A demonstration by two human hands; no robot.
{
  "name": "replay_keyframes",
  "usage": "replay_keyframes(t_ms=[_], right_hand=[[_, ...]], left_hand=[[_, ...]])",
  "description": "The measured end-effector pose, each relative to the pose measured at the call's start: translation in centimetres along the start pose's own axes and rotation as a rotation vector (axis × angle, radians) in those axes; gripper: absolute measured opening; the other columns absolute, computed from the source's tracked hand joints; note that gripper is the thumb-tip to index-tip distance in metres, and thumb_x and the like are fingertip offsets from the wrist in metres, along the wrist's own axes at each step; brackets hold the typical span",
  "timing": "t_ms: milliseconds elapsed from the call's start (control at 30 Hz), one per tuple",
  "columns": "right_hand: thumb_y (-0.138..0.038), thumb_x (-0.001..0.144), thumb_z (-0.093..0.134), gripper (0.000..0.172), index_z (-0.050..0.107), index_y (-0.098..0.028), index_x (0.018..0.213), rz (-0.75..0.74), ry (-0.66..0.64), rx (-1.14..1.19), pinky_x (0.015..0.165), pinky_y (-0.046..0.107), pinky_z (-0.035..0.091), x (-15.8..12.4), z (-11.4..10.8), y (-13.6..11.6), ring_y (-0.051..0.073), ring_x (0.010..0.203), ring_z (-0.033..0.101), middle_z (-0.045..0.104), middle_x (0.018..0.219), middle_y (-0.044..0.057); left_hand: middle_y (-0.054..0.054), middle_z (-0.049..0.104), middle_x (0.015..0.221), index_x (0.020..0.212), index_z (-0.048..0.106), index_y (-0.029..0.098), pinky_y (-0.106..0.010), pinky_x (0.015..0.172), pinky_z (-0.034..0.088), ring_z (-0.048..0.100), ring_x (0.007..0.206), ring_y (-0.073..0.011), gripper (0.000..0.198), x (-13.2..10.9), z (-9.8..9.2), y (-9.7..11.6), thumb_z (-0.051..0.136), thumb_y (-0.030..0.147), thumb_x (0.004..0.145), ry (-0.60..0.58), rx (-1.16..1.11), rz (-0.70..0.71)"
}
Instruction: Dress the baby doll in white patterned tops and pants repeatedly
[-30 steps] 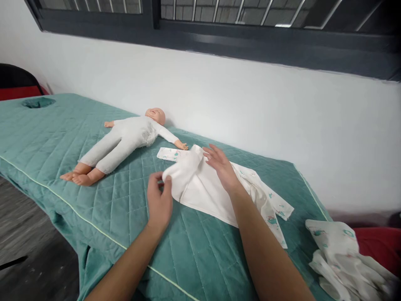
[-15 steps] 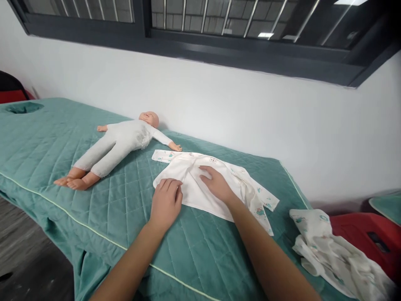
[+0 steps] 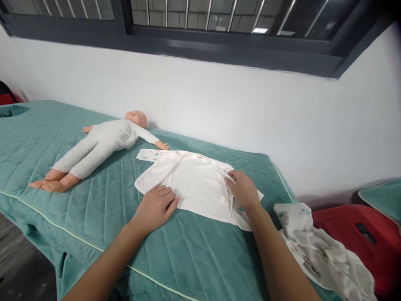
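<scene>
At the far left of my view, a bald baby doll (image 3: 102, 136) in a white cloth body lies face up on a green quilted cover (image 3: 191, 246), feet towards me. Its outstretched arm ends just beside a patterned sleeve (image 3: 148, 155) of a small white shirt (image 3: 197, 184). That shirt, the piece I am working on, lies opened out mid-cover, its plain inner side up.

My left hand (image 3: 157, 209) rests palm down at the shirt's near edge, fingers loosely bent, thumb a little apart, gripping nothing that I can see. To do this well, I judge, it should press lightly there so the cloth cannot slide.

My right hand (image 3: 243, 190) seems to pinch a narrow white edge of the shirt between thumb and fingers. I would draw that edge outward, low and slowly, then smooth the folded side beneath my wrist without twisting the sleeve.

Farther right, well apart from the shirt, a crumpled patterned cloth (image 3: 326, 251) sits against something red (image 3: 354, 228).
</scene>
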State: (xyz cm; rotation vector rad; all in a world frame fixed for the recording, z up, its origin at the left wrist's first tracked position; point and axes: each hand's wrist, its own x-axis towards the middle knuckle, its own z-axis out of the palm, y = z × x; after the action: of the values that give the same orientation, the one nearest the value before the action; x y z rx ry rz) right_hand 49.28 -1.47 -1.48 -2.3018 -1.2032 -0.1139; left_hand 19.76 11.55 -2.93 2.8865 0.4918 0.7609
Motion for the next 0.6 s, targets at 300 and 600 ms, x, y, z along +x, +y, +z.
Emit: replay_keyframes(t_ms=[300, 600], right_hand=[[-0.041, 0.072, 0.06, 0.022, 0.062, -0.021, 0.08, 0.434, 0.048, 0.763, 0.056, 0.03, 0.043, 0.5, -1.4, 0.5, 0.019, 0.059, 0.056, 0.061, 0.063, 0.0], [-0.044, 0.08, 0.064, 0.034, 0.065, -0.021, 0.105, 0.179, -0.305, 1.002, 0.075, 0.035, 0.054, -1.1, -1.0, -3.0, 0.022, 0.086, 0.07, 0.074, 0.1, 0.009]], left_hand=[[-0.003, 0.057, 0.066, 0.067, 0.057, 0.019, -0.032, 0.068, 0.042, 0.053, 0.07, -0.018, 0.038, -0.3, 0.0, 0.0, 0.041, 0.03, 0.1, 0.053, 0.03, -0.033], [-0.008, 0.071, 0.109, 0.12, 0.06, 0.019, -0.033, 0.087, 0.05, 0.066, 0.096, -0.0207, 0.04, 6.1, 2.2, 3.3, 0.048, 0.048, 0.094, -0.041, -0.825, -0.573]])
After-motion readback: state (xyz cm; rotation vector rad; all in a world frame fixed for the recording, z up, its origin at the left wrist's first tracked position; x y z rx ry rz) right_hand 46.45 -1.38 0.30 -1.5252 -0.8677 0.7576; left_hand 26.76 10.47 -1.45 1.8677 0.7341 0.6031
